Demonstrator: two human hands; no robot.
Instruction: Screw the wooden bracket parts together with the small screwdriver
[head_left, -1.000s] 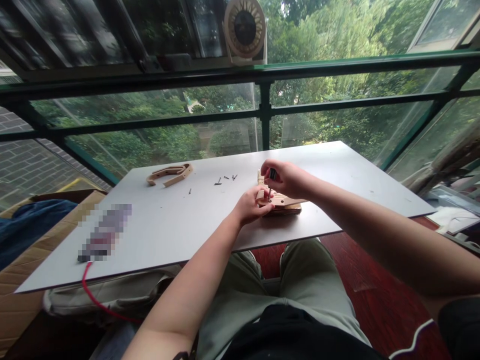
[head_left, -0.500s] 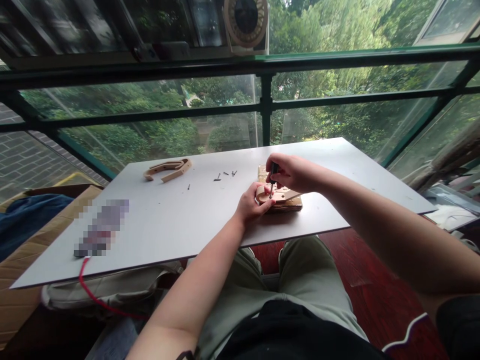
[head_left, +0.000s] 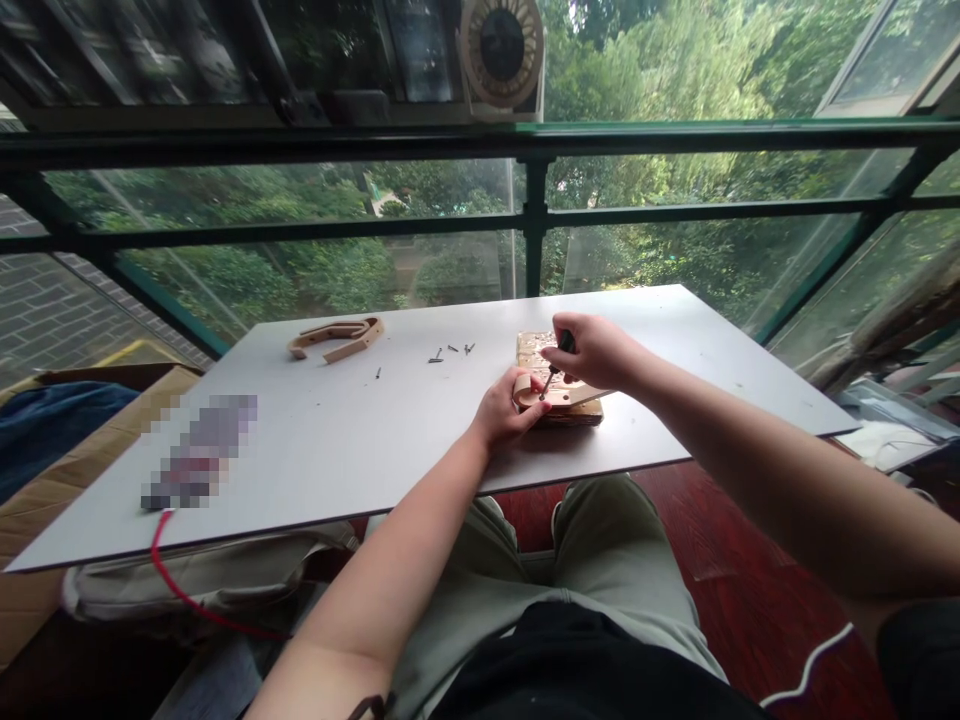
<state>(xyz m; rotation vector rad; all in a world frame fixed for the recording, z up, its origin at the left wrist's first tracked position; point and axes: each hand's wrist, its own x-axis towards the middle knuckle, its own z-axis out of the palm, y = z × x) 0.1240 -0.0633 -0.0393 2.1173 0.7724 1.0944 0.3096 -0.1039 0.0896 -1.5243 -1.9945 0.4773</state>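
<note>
My right hand point(head_left: 583, 348) is closed around the dark handle of a screwdriver point(head_left: 551, 377). The shaft leans, and its tip meets a small screw at the curled end of a pale wooden hook point(head_left: 577, 394). My left hand point(head_left: 508, 408) grips that curled end, thumb in front, close beside the screwdriver tip. Under the hook lies a worn wooden block point(head_left: 531, 346) with a pitted top. A dark hole shows in the hook to the right of the tip. Part of the hook's far end is hidden by my right forearm.
More bent wooden hooks point(head_left: 337, 338) lie at the table's back left. Several loose screws point(head_left: 452, 349) are scattered mid-table, one screw point(head_left: 378, 373) apart from them. A blurred-out item point(head_left: 199, 455) with a red cord point(head_left: 180, 582) rests at the left. Green railing point(head_left: 535, 225) stands behind the white table point(head_left: 360, 450).
My right hand has shifted slightly right, and the screwdriver has gone from nearly upright to leaning right. My left hand stays on the hook. The whole view has moved a little.
</note>
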